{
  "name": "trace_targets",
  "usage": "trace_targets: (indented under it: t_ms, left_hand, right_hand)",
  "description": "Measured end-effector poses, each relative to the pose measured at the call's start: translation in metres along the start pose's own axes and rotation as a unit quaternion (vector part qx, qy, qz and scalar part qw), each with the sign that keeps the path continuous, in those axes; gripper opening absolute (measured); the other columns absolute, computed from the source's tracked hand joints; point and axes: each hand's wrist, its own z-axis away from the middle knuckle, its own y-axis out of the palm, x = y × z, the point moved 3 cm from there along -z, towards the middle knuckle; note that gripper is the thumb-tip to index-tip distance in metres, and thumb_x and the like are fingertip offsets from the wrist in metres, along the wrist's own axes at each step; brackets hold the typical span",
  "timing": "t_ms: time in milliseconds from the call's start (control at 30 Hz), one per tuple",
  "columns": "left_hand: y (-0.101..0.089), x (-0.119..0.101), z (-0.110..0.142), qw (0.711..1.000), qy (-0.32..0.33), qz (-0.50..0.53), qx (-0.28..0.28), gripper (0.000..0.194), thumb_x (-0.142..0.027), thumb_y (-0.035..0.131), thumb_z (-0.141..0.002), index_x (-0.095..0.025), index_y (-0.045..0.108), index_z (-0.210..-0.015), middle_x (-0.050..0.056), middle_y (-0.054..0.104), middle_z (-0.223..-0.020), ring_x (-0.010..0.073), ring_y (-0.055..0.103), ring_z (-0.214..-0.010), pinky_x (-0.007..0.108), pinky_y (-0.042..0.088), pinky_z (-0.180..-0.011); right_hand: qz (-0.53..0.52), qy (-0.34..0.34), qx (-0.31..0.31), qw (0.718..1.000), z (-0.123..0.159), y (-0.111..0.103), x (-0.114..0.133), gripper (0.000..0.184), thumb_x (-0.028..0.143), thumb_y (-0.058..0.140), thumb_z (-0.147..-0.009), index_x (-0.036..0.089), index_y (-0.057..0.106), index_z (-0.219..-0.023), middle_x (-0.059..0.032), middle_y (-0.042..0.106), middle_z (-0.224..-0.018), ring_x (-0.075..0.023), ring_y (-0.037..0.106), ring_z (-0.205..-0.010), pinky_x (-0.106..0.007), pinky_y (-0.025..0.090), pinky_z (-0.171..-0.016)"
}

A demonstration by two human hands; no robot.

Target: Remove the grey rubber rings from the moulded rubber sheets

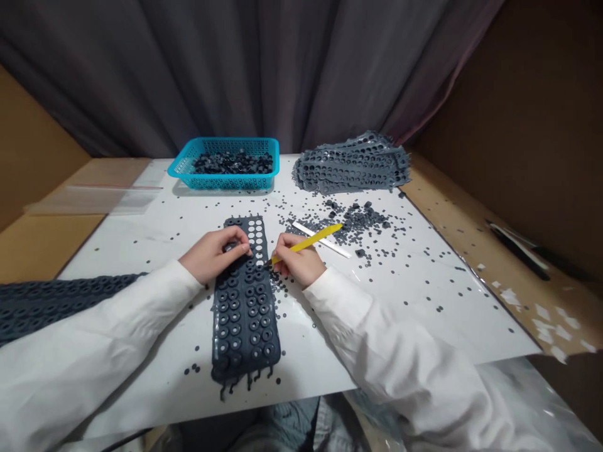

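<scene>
A dark grey rubber sheet (244, 314) full of round washers lies lengthwise on the white board (405, 295); several holes at its far end are punched out. My left hand (214, 253) rests on the sheet's far left part, fingers curled and pressing it down. My right hand (298, 262) grips a yellow stick (311, 241) like a pen. The stick's tip touches the sheet's right edge.
A blue basket (226, 164) of loose dark rings stands at the back. A pile of emptied sheets (351, 168) lies to its right. Loose rings and scraps (358, 223) and a white strip (325, 241) litter the board. More sheets (42, 301) lie at left.
</scene>
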Motion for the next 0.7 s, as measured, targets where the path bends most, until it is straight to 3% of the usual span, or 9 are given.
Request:
trace_targets:
  t_ms: [200,467,700]
  left_hand:
    - [0.022,-0.017,0.000,0.981,0.125,-0.138,0.063,0.025,-0.020,0.042,-0.081,-0.014,0.066,-0.088,0.007,0.063,-0.081,0.0174,0.060,-0.076,0.028,0.045,-0.073]
    - [0.025,-0.022,-0.005,0.959,0.129,-0.209,0.143,0.013,-0.022,0.060,-0.076,-0.014,0.066,-0.085,0.006,0.061,-0.077,0.0170,0.059,-0.072,0.027,0.045,-0.067]
    - [0.039,-0.026,0.004,0.931,0.104,-0.322,0.140,0.019,-0.019,0.045,-0.086,-0.012,0.063,-0.089,0.008,0.059,-0.083,0.0181,0.060,-0.072,0.028,0.047,-0.067]
  right_hand:
    - [0.063,-0.020,0.015,0.998,0.004,0.005,-0.001,0.014,0.018,0.046,-0.068,0.019,0.042,-0.054,0.0060,0.049,-0.041,-0.0080,0.044,-0.036,-0.019,0.033,-0.039]
    - [0.105,-0.040,0.000,0.994,0.005,0.005,0.001,0.016,0.016,0.045,-0.067,0.018,0.040,-0.052,0.0062,0.045,-0.042,-0.0079,0.043,-0.043,-0.019,0.031,-0.044]
    - [0.120,-0.054,0.005,0.991,0.007,0.006,0.003,0.017,0.016,0.045,-0.068,0.018,0.038,-0.052,0.0063,0.042,-0.043,-0.0086,0.040,-0.047,-0.019,0.030,-0.047]
